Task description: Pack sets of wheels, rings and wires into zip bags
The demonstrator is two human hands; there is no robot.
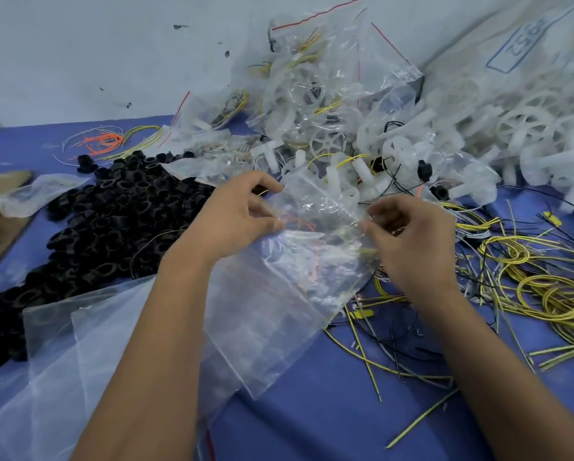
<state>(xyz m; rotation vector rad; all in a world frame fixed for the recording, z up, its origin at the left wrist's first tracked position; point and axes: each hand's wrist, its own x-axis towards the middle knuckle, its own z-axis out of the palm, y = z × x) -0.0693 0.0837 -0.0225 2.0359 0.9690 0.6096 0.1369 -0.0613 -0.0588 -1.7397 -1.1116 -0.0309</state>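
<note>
Progress was judged partial: filled zip bags were heaped at the back. One clear bag was pinched at its mouth between left hand and right hand. Black rings, white wheels and wires lay unpacked on the surface.

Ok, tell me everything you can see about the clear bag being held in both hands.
The zip bag is clear, crinkled thin plastic, held above the blue table with its mouth end toward the piles. The left hand pinches one side of the top edge, the right hand pinches the other. Orange wire shows faintly inside; other contents are blurred. Its lower end lies over more flat clear bags.
</note>
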